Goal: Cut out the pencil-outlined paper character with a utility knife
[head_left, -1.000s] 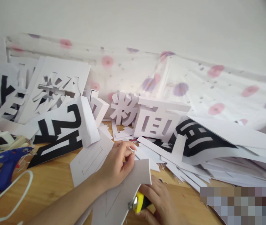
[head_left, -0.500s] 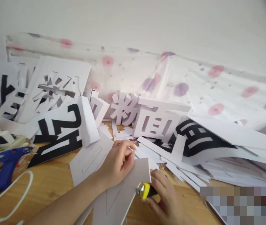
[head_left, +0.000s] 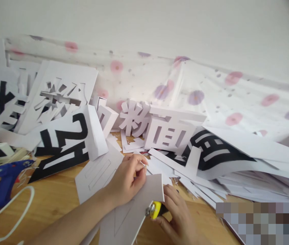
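Note:
My left hand [head_left: 130, 177] is closed in a pinch over a white foam board piece [head_left: 151, 190]. Something small and pale shows at its fingertips, too small to make out. Pencil lines run across the face of this board. At the board's right edge, my right hand [head_left: 176, 214] is wrapped round a yellow-and-black utility knife [head_left: 156, 210]. Its metal end points left against the board edge; the blade itself cannot be made out. Beneath my left hand lies another white board [head_left: 98, 173] with drawn outlines.
A blue glue gun [head_left: 5, 183] with a white cord [head_left: 29, 204] lies at left. Behind stand white raised characters [head_left: 134, 119] and a board with cut-out shapes [head_left: 88, 85]. Black-printed sheets [head_left: 63, 143] lean nearby. White offcuts [head_left: 210, 185] pile up on the right of the wooden table [head_left: 63, 194].
The knife and the front board's edge have shifted very slightly downward. My left hand keeps its pinch in nearly the same spot.

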### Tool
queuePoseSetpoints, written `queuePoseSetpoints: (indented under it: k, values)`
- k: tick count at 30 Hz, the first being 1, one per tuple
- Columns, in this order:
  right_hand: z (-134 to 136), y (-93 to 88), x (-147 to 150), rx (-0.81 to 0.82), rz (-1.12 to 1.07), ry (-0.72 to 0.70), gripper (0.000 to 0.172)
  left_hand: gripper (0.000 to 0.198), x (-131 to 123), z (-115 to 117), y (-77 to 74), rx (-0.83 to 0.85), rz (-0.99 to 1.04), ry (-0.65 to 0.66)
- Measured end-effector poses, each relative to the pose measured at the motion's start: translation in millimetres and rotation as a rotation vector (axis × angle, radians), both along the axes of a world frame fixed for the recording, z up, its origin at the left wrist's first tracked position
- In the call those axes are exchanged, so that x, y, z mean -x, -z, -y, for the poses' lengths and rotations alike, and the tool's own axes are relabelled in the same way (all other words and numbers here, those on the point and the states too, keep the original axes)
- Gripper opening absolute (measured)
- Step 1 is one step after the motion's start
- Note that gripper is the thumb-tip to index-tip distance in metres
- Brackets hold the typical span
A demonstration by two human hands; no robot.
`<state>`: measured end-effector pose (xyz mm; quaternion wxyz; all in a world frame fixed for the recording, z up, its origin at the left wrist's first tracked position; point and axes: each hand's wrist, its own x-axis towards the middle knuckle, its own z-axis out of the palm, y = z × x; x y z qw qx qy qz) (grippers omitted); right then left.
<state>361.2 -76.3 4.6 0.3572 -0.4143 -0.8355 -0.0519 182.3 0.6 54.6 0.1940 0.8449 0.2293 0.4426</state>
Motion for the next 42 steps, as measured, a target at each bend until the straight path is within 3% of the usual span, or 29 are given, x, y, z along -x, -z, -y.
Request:
queuePoseSetpoints:
  k: [7, 13, 23, 36, 39, 42]
  values:
    - [0, -1.8, -4, 0.009, -0.026, 0.008, 0.032, 0.011, 0, 0, 0.9, 0.013, 0.004, 0.011]
    - [1, -8.0, 2, -0.015, 0.012, -0.037, 0.023, 0.012, -1, 0, 2.3, -0.018, -0.004, -0.004]
    - [-4, 1.1, -6, -0.007, -0.003, 0.023, 0.027, 0.008, -1, 2, 1.2, 0.069, -0.022, 0.031]
    - [0, 3.2, -3, -0.075, -0.075, 0.038, 0.032, 0.008, 1, 0, -1.6, 0.051, -0.021, 0.033]
    - [7, 3.4, -6, -0.034, -0.083, 0.024, 0.042, 0.008, 2, -2, -3.1, 0.028, -0.018, 0.021]
    - [13, 6.8, -9, 0.133, -0.145, -0.034, 0.046, 0.009, 3, -4, -4.1, 0.017, -0.017, 0.008]
